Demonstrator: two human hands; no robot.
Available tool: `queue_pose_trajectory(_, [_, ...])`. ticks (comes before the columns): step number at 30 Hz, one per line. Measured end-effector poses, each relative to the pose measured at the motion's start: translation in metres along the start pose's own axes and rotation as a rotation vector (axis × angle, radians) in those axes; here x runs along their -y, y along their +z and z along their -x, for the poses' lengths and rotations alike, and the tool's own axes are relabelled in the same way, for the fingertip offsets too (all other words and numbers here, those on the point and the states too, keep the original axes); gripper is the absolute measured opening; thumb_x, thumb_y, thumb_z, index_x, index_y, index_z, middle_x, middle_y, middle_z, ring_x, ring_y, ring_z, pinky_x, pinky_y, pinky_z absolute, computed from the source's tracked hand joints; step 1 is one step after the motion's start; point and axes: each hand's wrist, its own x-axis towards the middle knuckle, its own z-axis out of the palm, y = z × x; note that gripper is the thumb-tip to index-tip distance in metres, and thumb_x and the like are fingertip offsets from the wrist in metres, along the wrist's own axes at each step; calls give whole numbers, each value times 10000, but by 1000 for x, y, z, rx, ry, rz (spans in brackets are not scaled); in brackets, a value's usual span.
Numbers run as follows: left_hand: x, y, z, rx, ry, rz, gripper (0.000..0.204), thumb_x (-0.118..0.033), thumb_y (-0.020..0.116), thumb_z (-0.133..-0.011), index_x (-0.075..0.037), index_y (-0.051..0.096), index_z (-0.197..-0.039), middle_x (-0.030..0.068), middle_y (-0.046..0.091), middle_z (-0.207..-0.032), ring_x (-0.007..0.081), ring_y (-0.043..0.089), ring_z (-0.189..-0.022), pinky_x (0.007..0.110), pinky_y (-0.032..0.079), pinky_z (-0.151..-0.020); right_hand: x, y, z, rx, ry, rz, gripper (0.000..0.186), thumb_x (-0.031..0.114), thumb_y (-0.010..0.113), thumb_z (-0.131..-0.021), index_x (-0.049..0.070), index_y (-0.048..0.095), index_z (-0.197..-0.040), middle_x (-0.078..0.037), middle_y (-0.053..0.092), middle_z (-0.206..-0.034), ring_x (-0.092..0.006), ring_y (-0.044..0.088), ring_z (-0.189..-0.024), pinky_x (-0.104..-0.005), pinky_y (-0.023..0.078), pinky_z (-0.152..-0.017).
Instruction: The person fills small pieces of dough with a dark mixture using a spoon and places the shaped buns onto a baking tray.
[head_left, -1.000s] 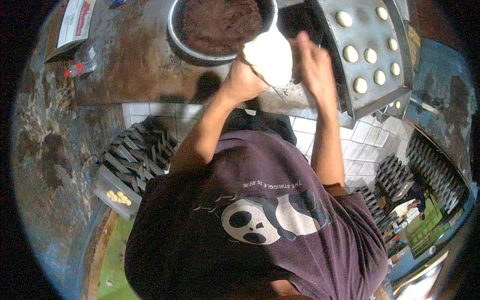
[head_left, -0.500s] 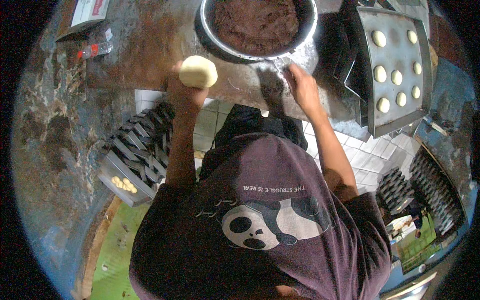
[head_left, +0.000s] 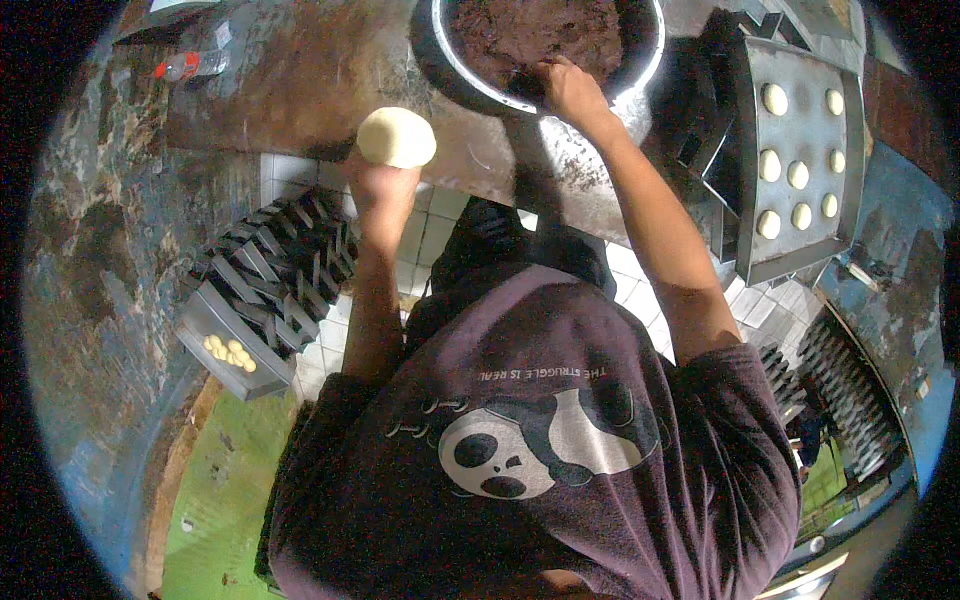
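Observation:
My left hand [head_left: 385, 195] holds up a pale, flattened round of dough [head_left: 396, 138] above the table's near edge; the dough covers most of my fingers. My right hand [head_left: 577, 92] reaches over the near rim of a large round metal bowl [head_left: 522, 106]. Its fingers are curled down at the edge of a thick dark brown paste [head_left: 540, 40] that fills the bowl. Whatever those fingers grip is hidden from this view.
At the right stands a metal baking tray [head_left: 800, 125] with several spaced dough balls [head_left: 798, 174]. Stacked trays [head_left: 265, 270] at the lower left bear small dough pieces [head_left: 230, 353]. A clear bottle [head_left: 190, 66] with a red cap lies on the worn table [head_left: 290, 90].
My right hand has moved from beside the bowl's near rim up and over it, to the brown paste. The left hand still holds the dough, now with its face tilted slightly differently.

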Motion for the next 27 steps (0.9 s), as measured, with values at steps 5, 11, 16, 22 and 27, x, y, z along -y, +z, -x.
queue_pose_trajectory(5, [47,-2,-12,-50,901,-2840,349,-180,826,-844,-4,700,-1117,117,766,-1045,228,744,-913,375,584,-796,13,-35,-12,363,165,125,354,154,536,-935,9,687,-1220,-237,718,-1156,-375,723,-908,-464,593,-838])
queue_pose_trajectory(11, [91,16,-41,20,777,-2806,352,-185,894,-776,1,733,-1029,127,778,-953,218,753,-863,360,581,-791,49,-115,30,311,-38,-905,272,155,540,-1038,25,706,-1209,-64,754,-1080,-171,661,-1053,-320,510,-977])
queue_pose_trajectory(16, [135,23,-54,268,781,-2784,410,-162,917,-710,-13,731,-1044,131,777,-962,229,756,-865,362,588,-782,129,-158,85,-226,-212,-483,371,13,596,-939,135,682,-1279,-148,641,-1085,-358,656,-1016,-409,543,-903])
queue_pose_trajectory(22, [131,30,-69,391,744,-2896,331,-191,873,-792,-29,757,-1057,93,787,-993,175,745,-858,344,582,-801,131,-135,126,-355,-123,-346,624,-47,638,-760,138,632,-1355,-143,585,-1136,-364,594,-1065,-445,528,-904])
queue_pose_trajectory(27, [131,22,-73,209,649,-2797,332,-285,868,-836,-19,757,-1000,108,782,-910,153,737,-824,327,572,-753,56,-17,198,-287,308,-512,310,14,640,-902,25,642,-1212,-222,632,-1063,-435,627,-1024,-480,521,-919])
